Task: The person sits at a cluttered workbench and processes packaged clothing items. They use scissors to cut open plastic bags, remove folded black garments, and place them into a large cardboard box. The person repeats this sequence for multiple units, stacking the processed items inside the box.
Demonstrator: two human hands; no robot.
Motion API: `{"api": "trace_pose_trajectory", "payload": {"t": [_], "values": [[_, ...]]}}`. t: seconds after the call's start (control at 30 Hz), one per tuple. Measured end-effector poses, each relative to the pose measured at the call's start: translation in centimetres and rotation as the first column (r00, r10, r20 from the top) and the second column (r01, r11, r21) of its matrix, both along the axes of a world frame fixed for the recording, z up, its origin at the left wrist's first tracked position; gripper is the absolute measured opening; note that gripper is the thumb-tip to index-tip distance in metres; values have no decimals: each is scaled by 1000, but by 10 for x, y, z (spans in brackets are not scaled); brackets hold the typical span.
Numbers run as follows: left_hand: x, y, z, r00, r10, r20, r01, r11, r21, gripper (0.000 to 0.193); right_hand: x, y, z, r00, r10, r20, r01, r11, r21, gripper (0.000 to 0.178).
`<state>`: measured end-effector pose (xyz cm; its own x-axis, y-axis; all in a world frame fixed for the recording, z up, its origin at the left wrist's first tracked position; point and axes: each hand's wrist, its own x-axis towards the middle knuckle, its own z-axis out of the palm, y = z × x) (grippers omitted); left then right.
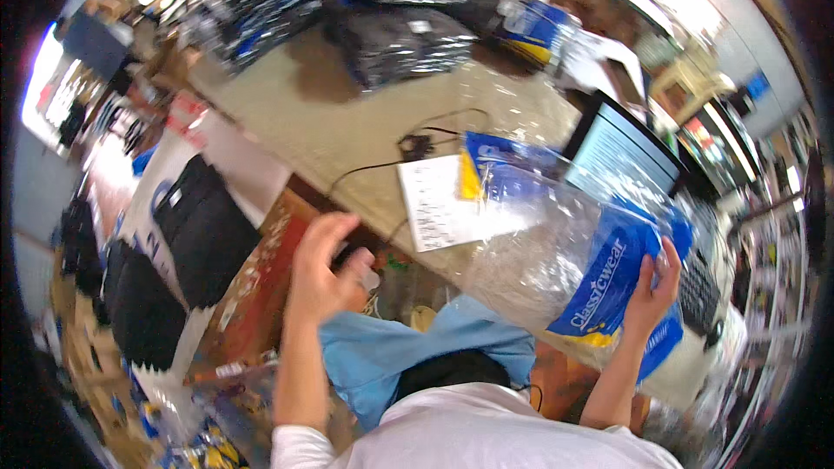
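My right hand (653,288) grips the edge of a clear plastic packing bag (530,252) with a blue and yellow printed panel. The bag looks flat and slack, stretching left over the near table edge. Another blue-printed bag lies partly beneath it. My left hand (328,276) hovers apart from the bag, left of my lap, fingers curved and spread from the thumb, with nothing visibly held. To its left lie two folded black garments (208,230), the nearer garment (143,306) having a zigzag lower edge. A white printed sheet (434,208) rests on the table, partly covered by the bag.
Stacks of plastic-wrapped dark garments (395,39) stand along the table's far side. A monitor (625,152) and a black keyboard (698,291) are at the right. A black cable (369,167) crosses the tabletop (287,113). Someone else (95,39) is at the far left.
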<state>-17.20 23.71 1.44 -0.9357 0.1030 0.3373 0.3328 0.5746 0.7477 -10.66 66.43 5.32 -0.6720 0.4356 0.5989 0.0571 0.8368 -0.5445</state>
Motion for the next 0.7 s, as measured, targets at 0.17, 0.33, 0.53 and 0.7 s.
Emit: {"api": "trace_pose_trajectory", "payload": {"t": [0.17,0.33,0.53,0.7], "values": [[-22,112,0,993,-81,-81,64,980,-189,62,49,78,-21,943,-306,133,305,952,31,38],[-72,172,5,987,-161,-26,130,876,-464,88,90,147,-34,885,-461,65,452,885,113,68],[-65,205,-10,987,-143,76,162,898,-410,85,96,133,-44,880,-302,368,413,869,-274,93],[-56,216,-15,996,-82,-41,52,872,-487,76,78,130,-37,939,-260,225,313,917,-246,98]]}}
